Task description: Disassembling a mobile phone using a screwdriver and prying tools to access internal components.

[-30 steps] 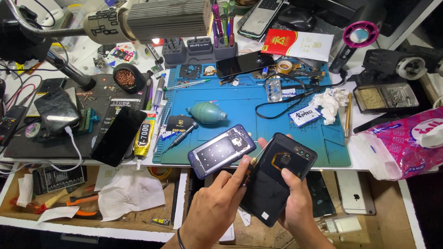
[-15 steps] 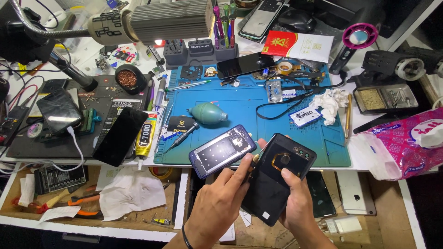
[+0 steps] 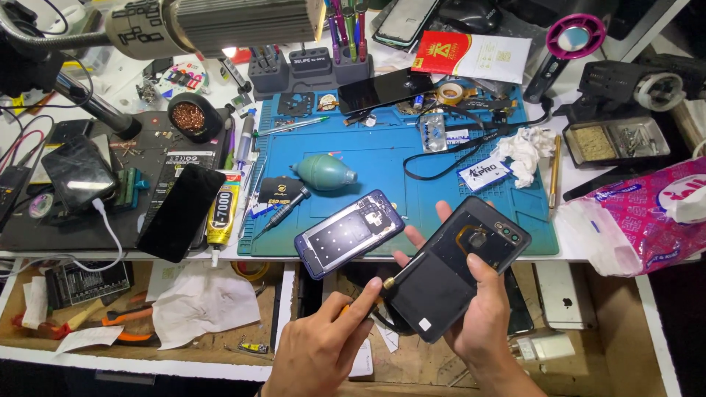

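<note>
My right hand (image 3: pixel 482 327) holds a black phone back cover (image 3: pixel 448 276) tilted over the open drawer, inner side up, with its camera cut-outs at the far end. My left hand (image 3: pixel 320 349) pinches a small tool with a brass-coloured tip (image 3: pixel 387 281); the tip touches the cover's left edge. A blue phone body (image 3: pixel 349 234) lies with its open back up on the front edge of the blue work mat (image 3: pixel 382 158), just above my left fingers and apart from them.
On the mat lie a teal air blower (image 3: pixel 323 173), a screwdriver (image 3: pixel 283 212) and a white tissue (image 3: pixel 526 151). A black phone (image 3: pixel 180 213) and glue tube (image 3: pixel 220 213) lie left. A pink bag (image 3: pixel 647 220) sits right. The drawer holds crumpled paper (image 3: pixel 202 301) and a white phone (image 3: pixel 562 294).
My left fingers have drawn back slightly from beside the blue phone body toward the cover's left edge. The cover and blue phone body stay about where they were.
</note>
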